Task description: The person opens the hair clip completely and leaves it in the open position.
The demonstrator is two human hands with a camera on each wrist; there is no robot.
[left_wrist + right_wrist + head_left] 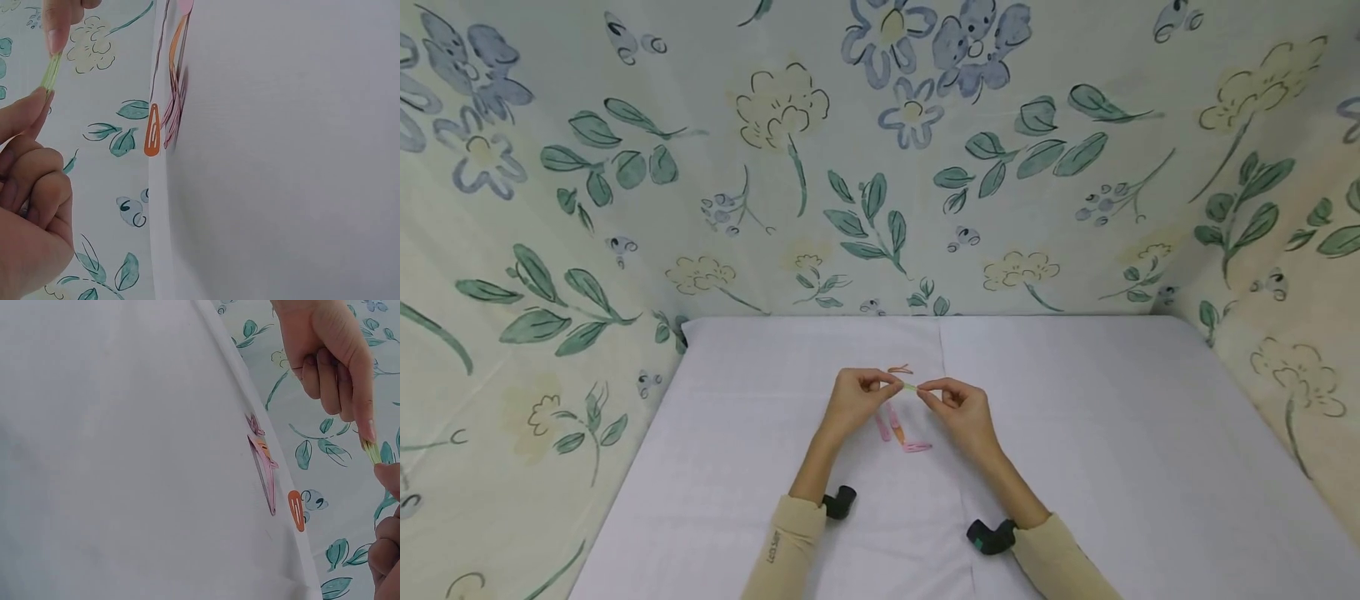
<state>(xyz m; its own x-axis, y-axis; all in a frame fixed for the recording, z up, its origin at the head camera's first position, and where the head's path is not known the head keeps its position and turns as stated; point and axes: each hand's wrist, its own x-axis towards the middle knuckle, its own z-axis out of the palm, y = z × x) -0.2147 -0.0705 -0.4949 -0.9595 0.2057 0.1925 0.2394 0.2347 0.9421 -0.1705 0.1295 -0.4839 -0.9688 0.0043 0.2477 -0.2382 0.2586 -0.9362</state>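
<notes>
Green clip (50, 75), upper left of left-wrist frame: slim, pale yellow-green, shows lengthwise lines. Left hand (856, 402) pinches one end; right hand (961, 412) pinches the other.

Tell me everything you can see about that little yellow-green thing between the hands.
The yellow-green piece is small and narrow, with lengthwise strips; it may be a hair clip, but its material is unclear. It is held up off the white tabletop, running crosswise in the head view. The left hand pinches one end and the right hand the other, so its ends are partly covered.
</notes>
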